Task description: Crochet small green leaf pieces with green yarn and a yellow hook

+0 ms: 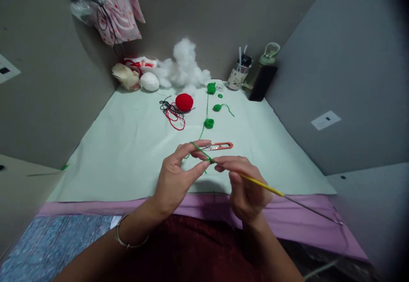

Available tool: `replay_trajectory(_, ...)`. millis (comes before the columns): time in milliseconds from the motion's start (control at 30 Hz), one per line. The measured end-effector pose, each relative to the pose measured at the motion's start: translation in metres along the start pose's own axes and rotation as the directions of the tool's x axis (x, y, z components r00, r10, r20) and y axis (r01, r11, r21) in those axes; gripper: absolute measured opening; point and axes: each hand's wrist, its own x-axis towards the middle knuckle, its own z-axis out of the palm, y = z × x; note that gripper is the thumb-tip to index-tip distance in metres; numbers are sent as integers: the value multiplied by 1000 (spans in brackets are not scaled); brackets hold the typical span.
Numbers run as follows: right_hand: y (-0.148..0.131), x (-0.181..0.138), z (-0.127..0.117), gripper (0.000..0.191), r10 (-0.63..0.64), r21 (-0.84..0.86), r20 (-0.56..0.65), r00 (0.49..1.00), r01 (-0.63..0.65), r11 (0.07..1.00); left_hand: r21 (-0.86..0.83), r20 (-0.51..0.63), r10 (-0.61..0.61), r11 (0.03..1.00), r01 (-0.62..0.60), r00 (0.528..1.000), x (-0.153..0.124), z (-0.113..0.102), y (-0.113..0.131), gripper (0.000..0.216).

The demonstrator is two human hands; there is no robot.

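Note:
My left hand (177, 171) pinches a small piece of green crochet work (210, 161) between thumb and fingers. Green yarn (200, 150) runs over its raised index finger and back to a small green yarn ball (209, 123) on the table. In my right hand (247, 184) is a crochet hook (260, 183) with a yellow grip and a metal shaft sticking out to the lower right. The hook's working tip meets the green piece at my left fingertips, where the fingers partly hide it. Just beyond my hands lie orange-handled thread snips (220, 146).
Further back are a red yarn ball (184, 102), tangled black and red yarn (172, 112), a green crocheted piece (217, 107) and another green yarn bundle (211, 88). White stuffing (185, 62), a pen cup (237, 77), a bottle (268, 56) and a dark phone-like slab (263, 82) line the back wall.

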Motion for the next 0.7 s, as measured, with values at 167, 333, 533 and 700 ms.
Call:
replay_trajectory(167,6,-9,10,47,-145,-324,40,989,150,934,-193,14,-71,978,73,997,0,6,0,47)
replay_trajectory(333,8,-9,16,40,-170,-318,-67,983,140,938,-540,340,-322,703,464,883,5,4,0,53)
replay_trajectory(533,3,8,13,19,247,255,-167,954,-201,946,-543,234,-289,753,371,928,8,1,-1,49)
replay_trajectory(700,3,6,18,24,224,204,-127,966,-196,959,-439,212,-210,852,285,955,4,6,-6,45)
